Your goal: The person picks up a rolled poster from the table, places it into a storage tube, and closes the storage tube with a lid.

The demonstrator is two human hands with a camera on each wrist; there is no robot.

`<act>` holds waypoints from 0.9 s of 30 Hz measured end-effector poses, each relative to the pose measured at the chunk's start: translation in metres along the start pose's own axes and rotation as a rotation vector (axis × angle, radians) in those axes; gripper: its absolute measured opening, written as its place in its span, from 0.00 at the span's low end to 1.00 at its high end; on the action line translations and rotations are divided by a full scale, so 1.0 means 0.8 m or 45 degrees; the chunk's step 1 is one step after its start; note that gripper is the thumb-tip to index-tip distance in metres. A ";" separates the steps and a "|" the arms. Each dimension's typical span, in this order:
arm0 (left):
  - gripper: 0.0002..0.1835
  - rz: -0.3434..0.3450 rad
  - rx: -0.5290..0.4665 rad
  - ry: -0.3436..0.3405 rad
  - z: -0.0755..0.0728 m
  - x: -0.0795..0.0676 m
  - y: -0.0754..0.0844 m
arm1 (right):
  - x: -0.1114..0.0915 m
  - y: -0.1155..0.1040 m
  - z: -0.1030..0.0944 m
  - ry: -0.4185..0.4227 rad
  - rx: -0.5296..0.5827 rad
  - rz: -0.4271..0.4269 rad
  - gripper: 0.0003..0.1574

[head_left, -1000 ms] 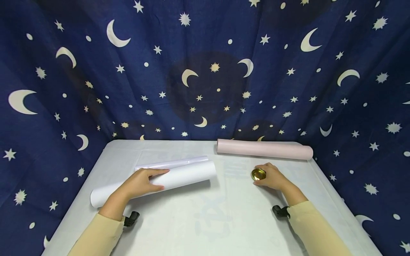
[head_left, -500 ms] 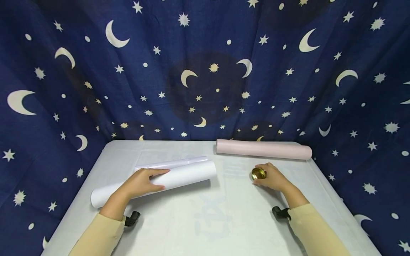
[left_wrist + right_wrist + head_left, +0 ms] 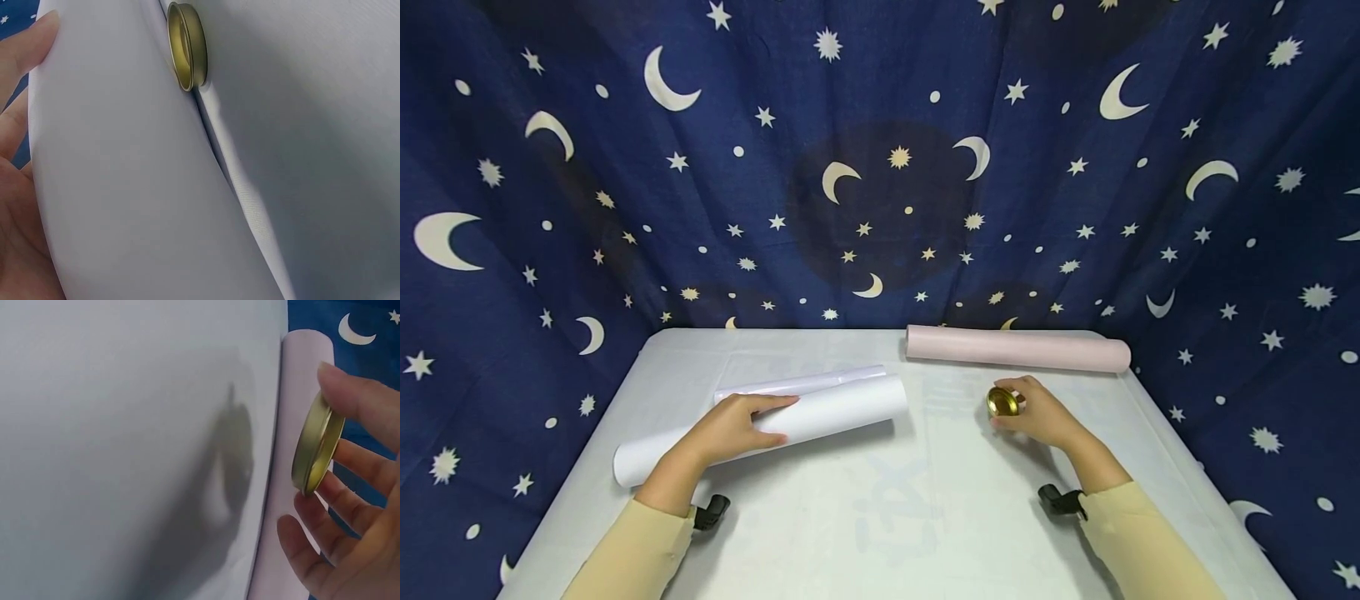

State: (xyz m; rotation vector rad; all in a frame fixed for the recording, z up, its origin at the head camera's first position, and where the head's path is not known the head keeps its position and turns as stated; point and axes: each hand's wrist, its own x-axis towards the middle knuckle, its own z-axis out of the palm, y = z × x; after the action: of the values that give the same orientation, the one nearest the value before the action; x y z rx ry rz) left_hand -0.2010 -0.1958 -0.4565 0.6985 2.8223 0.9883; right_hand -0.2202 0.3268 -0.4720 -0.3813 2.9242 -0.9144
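Observation:
My left hand (image 3: 730, 429) holds a thick roll of white paper (image 3: 846, 412) from above, thumb on its near side. In the left wrist view, a gold round tin lid (image 3: 197, 47) stands on edge against the white roll; it does not show in the head view. My right hand (image 3: 1037, 412) pinches another gold round lid (image 3: 1002, 402) by its rim, between thumb and fingers. In the right wrist view this lid (image 3: 317, 447) is tilted on its side, its hollow turned toward the palm.
Behind the white roll lies a thinner pale lavender roll (image 3: 820, 382). A pale pink roll (image 3: 1015, 348) lies along the back right of the white table (image 3: 887, 533). A dark blue curtain (image 3: 887, 100) with moons and stars encloses the back and sides.
The lid in my right hand has shifted slightly up and left in the head view and tilted further. My left hand and the white roll have hardly moved.

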 end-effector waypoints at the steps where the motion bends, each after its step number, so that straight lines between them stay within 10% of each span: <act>1: 0.33 0.002 0.003 0.000 0.000 0.000 0.000 | 0.000 -0.002 -0.001 0.001 0.006 -0.009 0.45; 27: 0.34 0.003 0.046 0.032 0.001 0.005 0.002 | 0.007 -0.052 0.001 0.075 0.268 -0.223 0.41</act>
State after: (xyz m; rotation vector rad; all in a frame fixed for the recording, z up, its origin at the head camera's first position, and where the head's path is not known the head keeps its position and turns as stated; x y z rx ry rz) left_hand -0.2038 -0.1926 -0.4558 0.6984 2.8682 0.9556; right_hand -0.2163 0.2925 -0.4488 -0.6124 2.8415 -1.2623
